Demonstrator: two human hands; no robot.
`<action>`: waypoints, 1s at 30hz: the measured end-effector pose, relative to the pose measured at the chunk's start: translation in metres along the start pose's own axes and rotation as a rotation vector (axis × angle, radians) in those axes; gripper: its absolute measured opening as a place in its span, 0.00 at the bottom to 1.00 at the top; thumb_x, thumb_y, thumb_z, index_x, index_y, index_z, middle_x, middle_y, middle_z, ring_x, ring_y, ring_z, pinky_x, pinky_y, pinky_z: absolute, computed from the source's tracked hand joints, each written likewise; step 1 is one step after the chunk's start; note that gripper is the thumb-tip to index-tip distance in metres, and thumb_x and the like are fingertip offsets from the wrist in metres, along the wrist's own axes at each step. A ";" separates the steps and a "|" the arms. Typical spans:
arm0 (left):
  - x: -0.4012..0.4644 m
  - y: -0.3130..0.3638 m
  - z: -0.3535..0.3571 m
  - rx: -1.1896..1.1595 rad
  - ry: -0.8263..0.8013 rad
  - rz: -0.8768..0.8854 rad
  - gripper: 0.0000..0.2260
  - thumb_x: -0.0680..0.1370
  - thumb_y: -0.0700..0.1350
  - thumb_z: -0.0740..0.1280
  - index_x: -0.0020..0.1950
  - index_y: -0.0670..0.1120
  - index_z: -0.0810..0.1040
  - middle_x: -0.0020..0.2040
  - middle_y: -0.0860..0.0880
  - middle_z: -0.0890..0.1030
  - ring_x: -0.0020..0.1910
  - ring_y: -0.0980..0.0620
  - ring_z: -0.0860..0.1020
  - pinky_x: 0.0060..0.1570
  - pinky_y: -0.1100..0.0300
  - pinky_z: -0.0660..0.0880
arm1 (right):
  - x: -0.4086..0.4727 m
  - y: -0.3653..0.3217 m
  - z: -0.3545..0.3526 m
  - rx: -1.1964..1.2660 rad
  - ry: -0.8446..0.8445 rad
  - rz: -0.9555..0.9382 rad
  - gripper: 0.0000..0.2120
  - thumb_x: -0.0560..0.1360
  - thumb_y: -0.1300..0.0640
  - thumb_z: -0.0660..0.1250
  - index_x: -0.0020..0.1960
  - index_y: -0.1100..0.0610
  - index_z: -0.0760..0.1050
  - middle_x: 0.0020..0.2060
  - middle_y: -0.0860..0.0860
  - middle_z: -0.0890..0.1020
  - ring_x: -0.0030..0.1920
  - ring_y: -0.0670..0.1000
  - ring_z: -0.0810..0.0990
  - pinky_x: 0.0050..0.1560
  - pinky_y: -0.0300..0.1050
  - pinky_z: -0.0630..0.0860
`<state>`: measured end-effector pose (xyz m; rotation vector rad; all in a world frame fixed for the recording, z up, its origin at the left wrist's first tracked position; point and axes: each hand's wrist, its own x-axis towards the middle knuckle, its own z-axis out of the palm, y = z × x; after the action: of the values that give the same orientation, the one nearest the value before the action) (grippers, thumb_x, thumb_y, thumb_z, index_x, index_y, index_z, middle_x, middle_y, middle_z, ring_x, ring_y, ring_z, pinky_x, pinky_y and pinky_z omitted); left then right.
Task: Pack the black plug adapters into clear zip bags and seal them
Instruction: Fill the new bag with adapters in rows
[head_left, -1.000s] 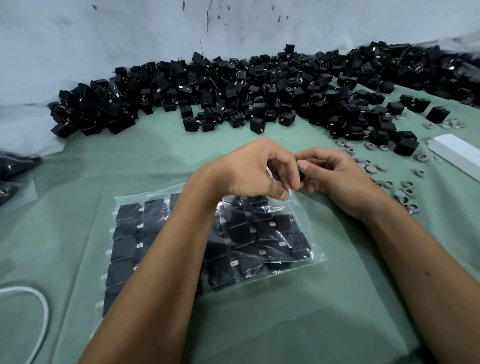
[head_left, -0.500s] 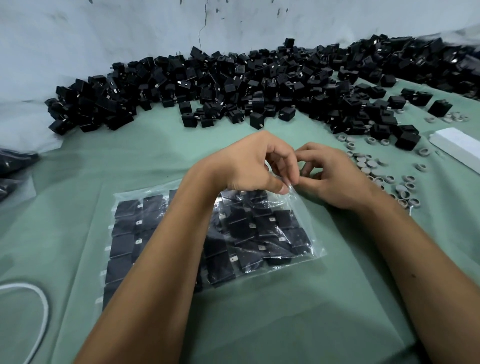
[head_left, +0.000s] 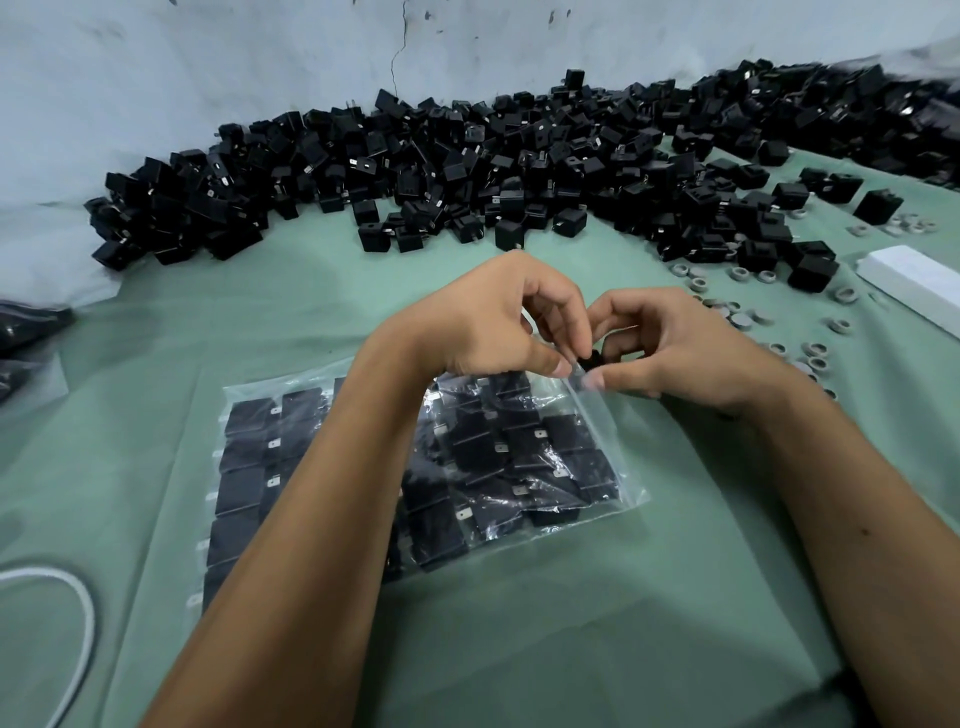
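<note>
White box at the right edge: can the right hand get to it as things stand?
Probably not right away. The right hand is busy pinching a black adapter at the bag mouth. The cloth between it and the white box holds only small grey rings, so once freed the way looks open.

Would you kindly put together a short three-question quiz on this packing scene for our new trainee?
1. True or false: the clear zip bag on the green cloth already holds rows of black adapters.
2. Where do the left hand and right hand meet? A) at the bag's far right corner B) over the loose adapter pile C) by the white cable
3. Fill in: the small grey rings lie to the ____ of the hands.

Key
1. True
2. A; both pinch there, with a small black piece between the fingertips.
3. right
</note>
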<state>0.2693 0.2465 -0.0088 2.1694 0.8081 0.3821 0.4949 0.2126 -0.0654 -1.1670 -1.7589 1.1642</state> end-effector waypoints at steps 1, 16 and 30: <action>0.000 0.000 0.000 0.006 0.001 0.005 0.08 0.71 0.33 0.78 0.47 0.42 0.86 0.40 0.47 0.86 0.39 0.57 0.82 0.45 0.59 0.80 | -0.001 -0.001 0.001 0.033 -0.063 0.012 0.17 0.69 0.67 0.79 0.55 0.61 0.80 0.43 0.47 0.84 0.36 0.50 0.76 0.28 0.38 0.72; 0.001 -0.002 -0.001 0.018 0.004 0.042 0.09 0.70 0.33 0.78 0.45 0.45 0.85 0.41 0.46 0.86 0.42 0.52 0.84 0.47 0.55 0.81 | 0.002 -0.005 0.019 0.052 -0.192 -0.026 0.09 0.73 0.62 0.78 0.53 0.61 0.83 0.47 0.63 0.86 0.47 0.58 0.84 0.53 0.53 0.79; 0.002 -0.001 0.002 0.026 0.002 0.051 0.09 0.70 0.31 0.77 0.45 0.43 0.85 0.40 0.47 0.86 0.42 0.51 0.84 0.45 0.59 0.79 | 0.007 0.001 0.024 -0.012 -0.165 -0.095 0.12 0.72 0.58 0.78 0.50 0.65 0.82 0.44 0.59 0.86 0.45 0.53 0.84 0.50 0.48 0.80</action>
<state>0.2712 0.2470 -0.0112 2.2169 0.7645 0.4019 0.4716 0.2128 -0.0738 -1.0062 -1.9254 1.2243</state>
